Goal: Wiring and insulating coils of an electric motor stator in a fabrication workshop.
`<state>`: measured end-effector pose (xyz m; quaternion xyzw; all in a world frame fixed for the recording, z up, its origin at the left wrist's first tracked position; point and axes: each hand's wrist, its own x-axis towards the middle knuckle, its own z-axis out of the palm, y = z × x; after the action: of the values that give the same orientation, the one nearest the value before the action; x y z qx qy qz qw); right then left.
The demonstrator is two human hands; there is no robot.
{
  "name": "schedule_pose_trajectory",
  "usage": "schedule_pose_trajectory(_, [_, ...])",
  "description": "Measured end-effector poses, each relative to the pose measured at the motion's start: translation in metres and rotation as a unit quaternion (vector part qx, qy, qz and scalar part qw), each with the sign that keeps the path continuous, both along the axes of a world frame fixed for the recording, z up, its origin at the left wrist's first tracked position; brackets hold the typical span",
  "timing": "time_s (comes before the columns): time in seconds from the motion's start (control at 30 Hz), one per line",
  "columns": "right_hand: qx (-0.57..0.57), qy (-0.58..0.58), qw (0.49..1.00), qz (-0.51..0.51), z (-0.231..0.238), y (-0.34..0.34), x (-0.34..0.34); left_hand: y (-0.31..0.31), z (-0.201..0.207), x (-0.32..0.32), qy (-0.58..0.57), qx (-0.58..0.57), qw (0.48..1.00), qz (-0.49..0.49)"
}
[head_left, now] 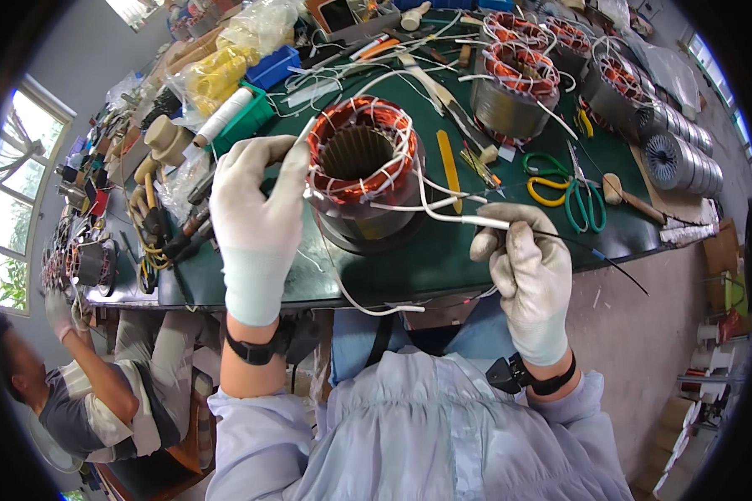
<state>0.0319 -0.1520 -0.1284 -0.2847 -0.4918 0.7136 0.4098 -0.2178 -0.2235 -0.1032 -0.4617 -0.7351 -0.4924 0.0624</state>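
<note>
A motor stator (pixel 364 215) with orange-copper windings tied in white cord stands upright near the table's front edge. My gloved left hand (pixel 259 209) is at its left rim, thumb and index finger closed on a short white sleeve (pixel 308 129). To the right of the stator, my gloved right hand (pixel 526 280) pinches a white sleeved lead (pixel 451 217) that runs from the windings. A thin dark wire (pixel 614 263) extends rightward past my right fingers. Another white lead (pixel 376 311) hangs over the table's front edge.
On the green table (pixel 393 280) lie green-handled scissors (pixel 589 204), a yellow stick (pixel 449 163) and a brush (pixel 434 88). More wound stators (pixel 514 104) stand at the back right, beside bare cores (pixel 681 164). A green bin (pixel 246 121) is back left. Another person (pixel 100 384) sits at left.
</note>
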Motion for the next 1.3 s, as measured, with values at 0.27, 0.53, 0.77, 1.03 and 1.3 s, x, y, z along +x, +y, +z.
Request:
schedule_pose_trajectory(0.27, [0.027,-0.032,0.998,-0.036,-0.001,0.034,0.023,-0.023,-0.013,-0.001,-0.265,-0.008,0.955,-0.137])
schedule_pose_trajectory(0.53, [-0.137,-0.003,0.990,0.024,-0.066,0.060,0.053,-0.034,-0.022,0.005,-0.245,0.013,0.965,-0.087])
schedule_pose_trajectory(0.77, [0.152,-0.212,0.959,0.109,-0.065,-0.010,0.096,-0.033,-0.024,0.016,-0.201,0.029,0.974,-0.098])
schedule_pose_trajectory(1.03, [-0.327,0.108,0.904,0.253,-0.080,-0.038,0.005,-0.032,-0.023,0.012,-0.312,0.071,0.940,-0.118])
schedule_pose_trajectory(1.3, [0.153,-0.041,0.987,0.027,0.025,0.015,-0.013,-0.034,-0.035,-0.006,-0.299,0.067,0.922,-0.235])
